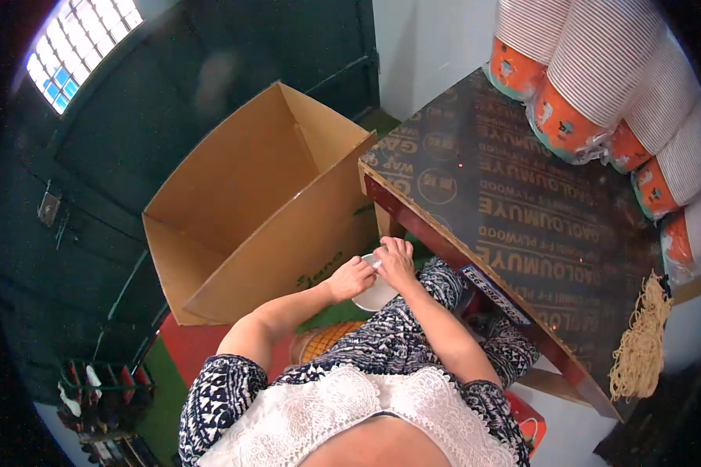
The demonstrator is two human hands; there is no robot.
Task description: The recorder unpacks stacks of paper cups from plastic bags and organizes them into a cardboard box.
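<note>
Just beyond my lap, a white round container (375, 294) is between my hands. My left hand (351, 279) is closed, its fingers curled at the container's upper left rim. The fingers of my right hand (397, 265) are bent and closed at the rim's right side. The two hands nearly meet over a small whitish patch at the top. Too little shows to tell whether that is part of the container or a separate thing. My fingers partly cover the rim.
A big open cardboard box (288, 233) stands ahead to the left. On my right is a dark plywood-topped table (522, 210), its corner close to my right hand. It bears several stacks of orange-and-white paper tubs (572, 109) and a bundle of cords (642, 338). A shoe rack (105, 389) stands at lower left.
</note>
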